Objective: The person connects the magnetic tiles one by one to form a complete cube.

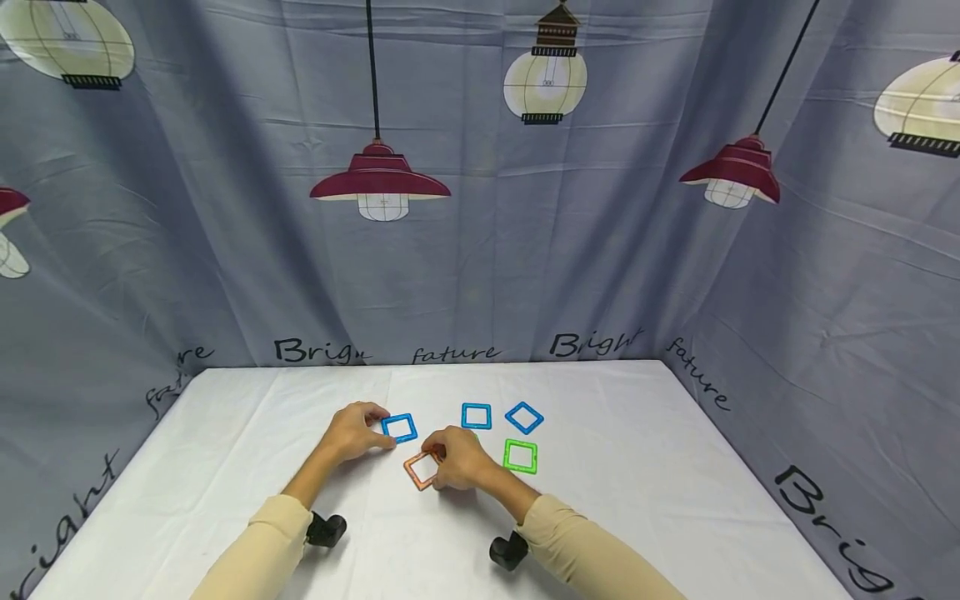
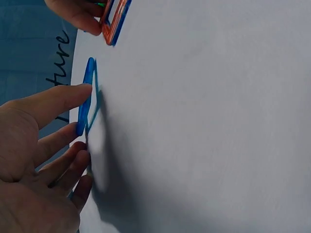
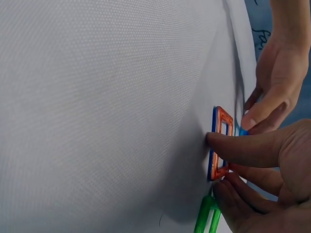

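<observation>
My left hand (image 1: pixel 354 432) pinches a blue square frame (image 1: pixel 413 426) at its left edge. In the left wrist view, the thumb lies across the tilted blue frame (image 2: pixel 83 115), with the index finger near its lower end. Closer to the front, my right hand (image 1: pixel 460 458) holds an orange square frame (image 1: pixel 413 477) between thumb and fingers. Both wrist views show blue along one face of the orange frame (image 3: pixel 222 172). A green piece (image 1: pixel 476 436) is mostly hidden behind the right hand.
Right of the hands, a blue square frame (image 1: pixel 464 415), a blue frame turned like a diamond (image 1: pixel 534 427) and a green square frame (image 1: pixel 506 455) lie on the white table (image 1: pixel 637 517). A grey printed curtain (image 1: pixel 480 267) hangs behind the table and along its sides.
</observation>
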Demonstrator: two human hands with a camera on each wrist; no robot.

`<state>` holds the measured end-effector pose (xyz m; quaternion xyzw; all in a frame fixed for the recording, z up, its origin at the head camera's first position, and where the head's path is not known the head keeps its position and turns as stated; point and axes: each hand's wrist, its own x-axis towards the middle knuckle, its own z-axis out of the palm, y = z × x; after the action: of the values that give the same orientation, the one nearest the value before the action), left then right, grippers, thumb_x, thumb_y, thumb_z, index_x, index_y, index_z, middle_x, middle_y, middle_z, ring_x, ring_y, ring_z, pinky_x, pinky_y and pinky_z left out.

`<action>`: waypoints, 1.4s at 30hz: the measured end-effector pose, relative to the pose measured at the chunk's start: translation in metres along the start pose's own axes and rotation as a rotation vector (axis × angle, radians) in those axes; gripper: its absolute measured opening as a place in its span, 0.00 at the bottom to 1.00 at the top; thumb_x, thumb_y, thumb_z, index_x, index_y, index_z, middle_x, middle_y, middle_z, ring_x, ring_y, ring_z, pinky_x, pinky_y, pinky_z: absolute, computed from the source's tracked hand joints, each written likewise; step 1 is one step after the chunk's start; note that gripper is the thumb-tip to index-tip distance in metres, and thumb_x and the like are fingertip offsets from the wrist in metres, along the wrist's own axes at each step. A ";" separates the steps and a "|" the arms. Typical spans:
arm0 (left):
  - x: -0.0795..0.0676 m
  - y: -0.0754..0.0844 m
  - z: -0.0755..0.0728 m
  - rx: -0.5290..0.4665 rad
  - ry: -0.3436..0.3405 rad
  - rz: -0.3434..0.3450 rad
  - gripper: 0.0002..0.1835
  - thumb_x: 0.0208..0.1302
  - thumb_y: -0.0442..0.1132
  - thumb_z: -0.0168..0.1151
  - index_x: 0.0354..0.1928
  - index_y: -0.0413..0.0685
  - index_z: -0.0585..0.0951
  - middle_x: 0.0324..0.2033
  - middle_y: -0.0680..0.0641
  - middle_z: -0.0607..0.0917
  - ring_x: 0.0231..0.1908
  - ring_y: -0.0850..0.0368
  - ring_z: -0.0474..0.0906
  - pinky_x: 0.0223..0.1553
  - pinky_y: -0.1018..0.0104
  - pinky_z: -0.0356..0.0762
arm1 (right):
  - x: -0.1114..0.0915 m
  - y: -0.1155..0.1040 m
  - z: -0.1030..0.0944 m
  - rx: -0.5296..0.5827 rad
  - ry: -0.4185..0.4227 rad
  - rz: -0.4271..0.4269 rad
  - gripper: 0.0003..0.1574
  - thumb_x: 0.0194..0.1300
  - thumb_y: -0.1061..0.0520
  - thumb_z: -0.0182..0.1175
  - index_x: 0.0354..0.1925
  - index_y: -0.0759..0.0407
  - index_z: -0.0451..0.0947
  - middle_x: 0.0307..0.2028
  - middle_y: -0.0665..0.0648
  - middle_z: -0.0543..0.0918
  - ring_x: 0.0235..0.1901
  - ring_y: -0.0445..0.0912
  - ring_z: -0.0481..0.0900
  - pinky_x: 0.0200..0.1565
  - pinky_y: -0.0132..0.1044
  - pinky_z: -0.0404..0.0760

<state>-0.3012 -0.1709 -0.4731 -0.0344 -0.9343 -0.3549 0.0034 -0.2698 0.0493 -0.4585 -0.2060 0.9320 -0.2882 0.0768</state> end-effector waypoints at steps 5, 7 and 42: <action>-0.006 -0.001 -0.010 0.016 -0.055 -0.019 0.27 0.46 0.43 0.82 0.50 0.44 0.86 0.46 0.42 0.85 0.46 0.47 0.77 0.53 0.46 0.76 | -0.001 0.002 0.001 -0.030 0.027 -0.010 0.31 0.40 0.65 0.81 0.47 0.60 0.86 0.36 0.53 0.80 0.35 0.41 0.70 0.39 0.32 0.72; -0.008 -0.003 -0.014 0.024 -0.071 -0.010 0.27 0.46 0.43 0.82 0.50 0.44 0.86 0.47 0.41 0.85 0.48 0.46 0.78 0.55 0.44 0.76 | -0.002 0.002 0.001 -0.040 0.046 -0.011 0.31 0.40 0.64 0.82 0.47 0.61 0.86 0.34 0.53 0.79 0.34 0.41 0.70 0.38 0.32 0.72; -0.031 -0.016 -0.023 0.034 -0.133 0.130 0.25 0.40 0.38 0.85 0.46 0.49 0.89 0.54 0.40 0.82 0.61 0.36 0.75 0.65 0.36 0.69 | 0.015 -0.012 0.012 -0.009 0.146 0.098 0.32 0.38 0.60 0.85 0.42 0.66 0.82 0.33 0.54 0.76 0.33 0.44 0.70 0.36 0.34 0.74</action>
<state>-0.2714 -0.2002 -0.4678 -0.1186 -0.9341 -0.3350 -0.0352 -0.2756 0.0276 -0.4616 -0.1391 0.9453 -0.2941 0.0216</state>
